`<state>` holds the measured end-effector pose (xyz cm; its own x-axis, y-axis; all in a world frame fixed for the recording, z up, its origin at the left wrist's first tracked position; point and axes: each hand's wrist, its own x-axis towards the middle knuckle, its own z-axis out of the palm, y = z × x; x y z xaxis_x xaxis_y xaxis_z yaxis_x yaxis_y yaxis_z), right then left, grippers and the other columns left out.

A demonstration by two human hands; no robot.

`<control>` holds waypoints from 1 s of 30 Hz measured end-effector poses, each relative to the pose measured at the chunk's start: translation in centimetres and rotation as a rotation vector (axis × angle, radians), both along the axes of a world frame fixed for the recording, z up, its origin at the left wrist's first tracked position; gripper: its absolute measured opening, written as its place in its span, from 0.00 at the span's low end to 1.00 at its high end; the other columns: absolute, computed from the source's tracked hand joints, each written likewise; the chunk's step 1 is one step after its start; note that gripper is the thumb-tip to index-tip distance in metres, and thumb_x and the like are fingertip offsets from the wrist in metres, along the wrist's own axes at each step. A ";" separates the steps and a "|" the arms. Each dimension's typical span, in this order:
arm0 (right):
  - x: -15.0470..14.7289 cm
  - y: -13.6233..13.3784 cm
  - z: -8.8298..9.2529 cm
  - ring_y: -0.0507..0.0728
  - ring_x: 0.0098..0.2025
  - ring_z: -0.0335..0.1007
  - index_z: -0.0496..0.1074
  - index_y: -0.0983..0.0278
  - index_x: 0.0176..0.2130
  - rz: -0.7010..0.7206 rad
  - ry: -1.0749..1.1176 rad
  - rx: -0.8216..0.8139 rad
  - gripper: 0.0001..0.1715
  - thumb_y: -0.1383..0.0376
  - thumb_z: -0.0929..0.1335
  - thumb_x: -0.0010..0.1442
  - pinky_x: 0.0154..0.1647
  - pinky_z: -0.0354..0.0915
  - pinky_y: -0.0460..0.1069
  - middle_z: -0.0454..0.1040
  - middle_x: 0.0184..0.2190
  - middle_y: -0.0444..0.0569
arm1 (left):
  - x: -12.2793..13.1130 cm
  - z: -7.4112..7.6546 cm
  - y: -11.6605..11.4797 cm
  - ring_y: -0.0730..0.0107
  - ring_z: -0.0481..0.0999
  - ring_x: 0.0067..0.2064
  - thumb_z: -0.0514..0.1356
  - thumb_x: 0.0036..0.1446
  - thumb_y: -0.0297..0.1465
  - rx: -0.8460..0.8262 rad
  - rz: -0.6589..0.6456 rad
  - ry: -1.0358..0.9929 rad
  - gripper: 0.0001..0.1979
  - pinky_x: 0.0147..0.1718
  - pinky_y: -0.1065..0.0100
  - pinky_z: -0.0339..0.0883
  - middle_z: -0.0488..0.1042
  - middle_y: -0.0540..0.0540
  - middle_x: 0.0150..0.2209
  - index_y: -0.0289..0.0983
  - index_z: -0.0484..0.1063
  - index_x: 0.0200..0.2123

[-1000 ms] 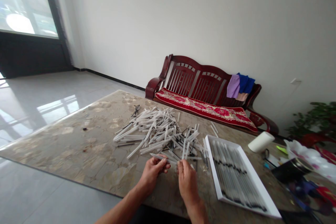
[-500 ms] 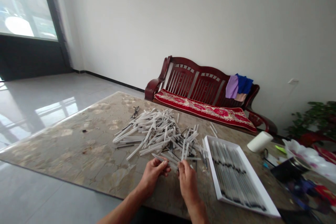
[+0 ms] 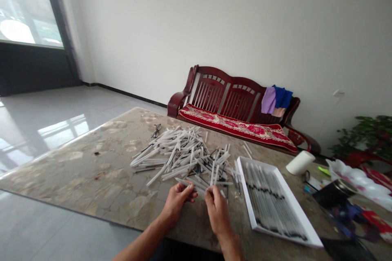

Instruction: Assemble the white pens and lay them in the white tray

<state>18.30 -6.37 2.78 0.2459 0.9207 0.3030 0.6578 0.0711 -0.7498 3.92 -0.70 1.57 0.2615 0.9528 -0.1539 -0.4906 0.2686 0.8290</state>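
Observation:
My left hand [image 3: 179, 200] is closed round a slim, pale pen-like stick [image 3: 181, 181], whose pointed end sticks out to the upper left. The stick slants down to the right toward my right hand [image 3: 215, 203], whose thumb and fingers are pinched at its other end. Just beyond my hands lies a loose pile of white and grey sticks [image 3: 177, 149], some with dark parts. Two white sticks stand out right above my right fingertips; I cannot tell if they are held. To the right, a shallow white box [image 3: 248, 208] holds rows of clear sticks with black ends.
The stone-patterned table [image 3: 116, 171] carries a pair of glasses [image 3: 156, 130], a white roll [image 3: 300, 162], a black cup [image 3: 335, 194] and a clear plastic bag [image 3: 346, 177]. Behind it stands a dark red wooden bench [image 3: 220, 85] with cloths on its back.
The view has shifted slightly. Both hands stay almost in place around the same stick, with the right fingers turned a little. The pile and the box look the same.

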 end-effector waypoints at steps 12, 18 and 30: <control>0.1 -0.5 -0.6 0.55 0.28 0.69 0.68 0.59 0.29 0.007 0.002 -0.013 0.22 0.49 0.60 0.65 0.29 0.61 0.46 0.72 0.24 0.44 | 0.0 -0.5 0.1 0.71 0.73 0.22 0.72 0.40 0.47 0.065 -0.053 0.051 0.22 0.22 0.71 0.67 0.76 0.48 0.20 0.34 0.75 0.27; -0.3 -0.9 -1.3 0.55 0.20 0.65 0.67 0.59 0.26 0.006 0.136 -0.155 0.29 0.49 0.53 0.68 0.23 0.59 0.48 0.69 0.18 0.45 | 0.0 -0.4 0.1 0.71 0.73 0.22 0.71 0.43 0.46 0.102 -0.084 0.081 0.21 0.22 0.72 0.67 0.76 0.48 0.20 0.34 0.75 0.27; -1.3 -1.8 -0.8 0.53 0.17 0.60 0.66 0.59 0.25 -0.003 0.278 -0.241 0.29 0.42 0.57 0.63 0.19 0.54 0.47 0.63 0.15 0.41 | -0.2 -0.3 -0.2 0.72 0.72 0.22 0.69 0.46 0.46 0.150 -0.121 0.081 0.20 0.23 0.73 0.66 0.74 0.50 0.20 0.35 0.73 0.28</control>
